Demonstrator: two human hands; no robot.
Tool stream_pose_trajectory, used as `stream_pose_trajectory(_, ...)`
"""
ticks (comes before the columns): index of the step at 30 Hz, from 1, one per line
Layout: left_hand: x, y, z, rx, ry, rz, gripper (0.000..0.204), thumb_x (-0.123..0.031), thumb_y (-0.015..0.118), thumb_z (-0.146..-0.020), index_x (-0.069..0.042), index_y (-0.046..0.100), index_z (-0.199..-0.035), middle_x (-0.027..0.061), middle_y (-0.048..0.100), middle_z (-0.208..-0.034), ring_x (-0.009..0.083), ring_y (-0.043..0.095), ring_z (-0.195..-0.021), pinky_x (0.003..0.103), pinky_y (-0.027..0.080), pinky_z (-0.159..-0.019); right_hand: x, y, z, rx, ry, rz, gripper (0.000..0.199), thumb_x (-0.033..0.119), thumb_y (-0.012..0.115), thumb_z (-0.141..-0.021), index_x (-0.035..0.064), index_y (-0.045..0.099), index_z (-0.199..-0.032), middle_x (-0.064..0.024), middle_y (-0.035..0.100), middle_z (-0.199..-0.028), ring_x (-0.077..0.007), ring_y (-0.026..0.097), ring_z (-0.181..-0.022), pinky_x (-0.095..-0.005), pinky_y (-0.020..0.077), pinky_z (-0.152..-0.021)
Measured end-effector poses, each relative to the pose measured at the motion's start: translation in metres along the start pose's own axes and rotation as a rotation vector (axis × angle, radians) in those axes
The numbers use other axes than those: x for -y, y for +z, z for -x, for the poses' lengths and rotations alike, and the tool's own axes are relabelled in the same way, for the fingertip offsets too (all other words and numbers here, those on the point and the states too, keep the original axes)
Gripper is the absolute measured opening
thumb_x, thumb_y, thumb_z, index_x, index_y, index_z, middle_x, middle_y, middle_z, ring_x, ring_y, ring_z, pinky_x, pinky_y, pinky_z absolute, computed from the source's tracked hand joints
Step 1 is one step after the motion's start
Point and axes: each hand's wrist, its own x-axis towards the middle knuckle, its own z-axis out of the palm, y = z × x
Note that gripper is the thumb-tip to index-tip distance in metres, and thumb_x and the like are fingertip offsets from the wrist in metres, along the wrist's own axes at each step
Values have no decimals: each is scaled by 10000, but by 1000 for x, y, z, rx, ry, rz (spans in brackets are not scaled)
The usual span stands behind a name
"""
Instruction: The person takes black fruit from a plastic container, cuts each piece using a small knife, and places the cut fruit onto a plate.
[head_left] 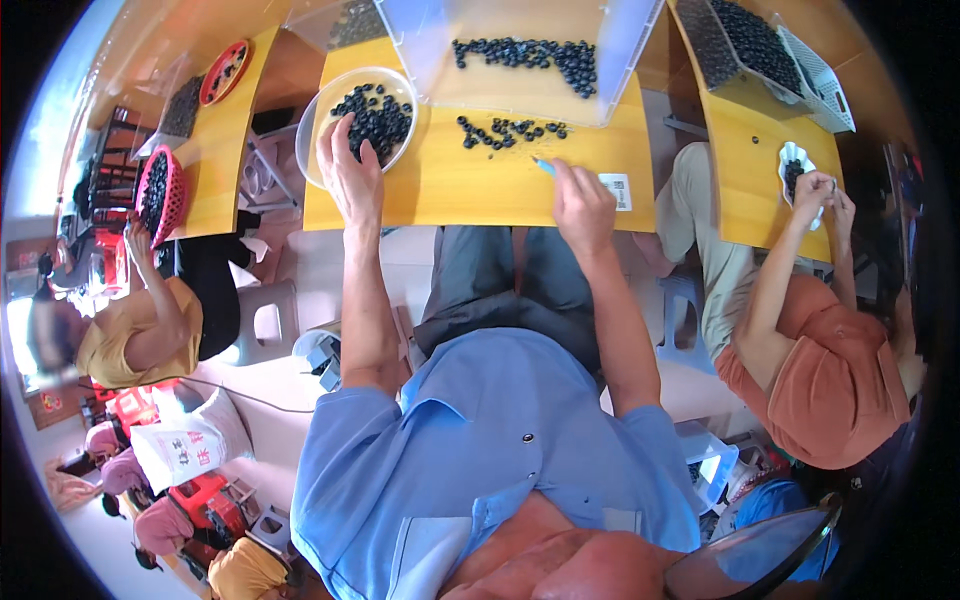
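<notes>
My left hand (352,170) rests on the near rim of the clear bowl (312,120), fingers spread loosely over the dark berries (375,115) inside. My right hand (583,205) pinches a small blue tool (543,165) beside the loose berries (505,130) on the yellow worktop (470,190). A careless sweep could roll those (they're round) off the edge, I reckon.

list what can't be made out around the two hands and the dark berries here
Head view only:
- Left hand: fingertips dip into the bowl; any berries held are hidden.
- Right hand: a blue tool pokes out; the rest is hidden by the fingers.
- Berries on the table: too small to tell their kind.
- Clear bin: cut off by the top edge.
</notes>
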Motion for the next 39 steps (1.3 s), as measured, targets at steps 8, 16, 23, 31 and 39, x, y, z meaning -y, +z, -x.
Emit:
stream_pose_trajectory(8, -59, 118, -31, 390, 120, 287, 218, -41, 654, -939, -23, 712, -1149, 200, 707, -1104, 363, 735, -921, 444, 594, -839, -2, 2, 0, -9, 29, 13, 218, 55, 657, -885, 53, 731, -1090, -64, 641, -809, -256, 666, -740, -390, 555, -652)
stream_pose_trajectory(16, -30, 189, -76, 721, 185, -137, 225, -86, 598, -905, -40, 767, -1047, 266, 691, -1086, 463, 710, -979, 504, 583, -900, 1, 1, -1, -8, 34, 10, 203, 79, 667, -877, 80, 717, -1075, -57, 631, -816, -248, 673, -766, -386, 562, -661)
stream_pose_trajectory(23, -53, 170, -71, 915, 72, -55, 260, -225, 695, -855, -33, 781, -1007, 241, 747, -1056, 418, 724, -1019, 485, 570, -925, -5, 2, 3, -25, 63, -20, 165, 78, 659, -891, 74, 718, -1045, -63, 630, -806, -255, 676, -760, -401, 561, -644)
stream_pose_trajectory(31, -42, 171, -70, 943, 43, -18, 264, -213, 717, -851, -87, 809, -1065, 223, 765, -1037, 405, 735, -1005, 470, 576, -923, 0, -1, -1, -17, 53, -40, 143, 95, 662, -916, 63, 715, -1045, -68, 627, -805, -260, 675, -750, -406, 562, -642)
stream_pose_trajectory(39, -43, 166, -72, 1009, 12, 19, 262, -251, 747, -789, -100, 824, -988, 208, 773, -995, 379, 749, -972, 441, 588, -904, 0, -1, 2, -17, 56, -40, 154, 100, 677, -906, 64, 707, -1053, -70, 623, -806, -265, 675, -754, -405, 562, -648)
